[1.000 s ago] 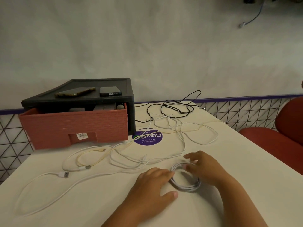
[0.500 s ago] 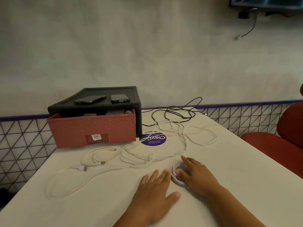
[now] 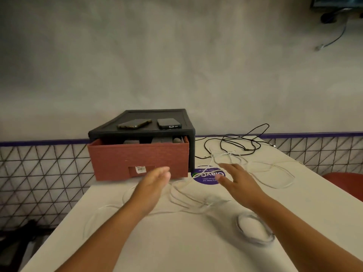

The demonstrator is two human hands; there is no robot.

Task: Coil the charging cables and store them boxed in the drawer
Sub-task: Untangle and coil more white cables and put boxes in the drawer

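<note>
Both left hand (image 3: 155,185), right hand (image 3: 237,181) outstretched, seemingly empty, coiled cable (image 3: 240,227) beside right forearm

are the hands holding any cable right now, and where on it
Nothing is held. The left hand and right hand are both open; the coiled cable lies free on the table.

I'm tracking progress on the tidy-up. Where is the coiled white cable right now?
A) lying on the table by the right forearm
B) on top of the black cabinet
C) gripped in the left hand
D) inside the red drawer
A: the coiled white cable lies on the table beside the right forearm, and the left hand and right hand are both open, holding nothing.
</note>
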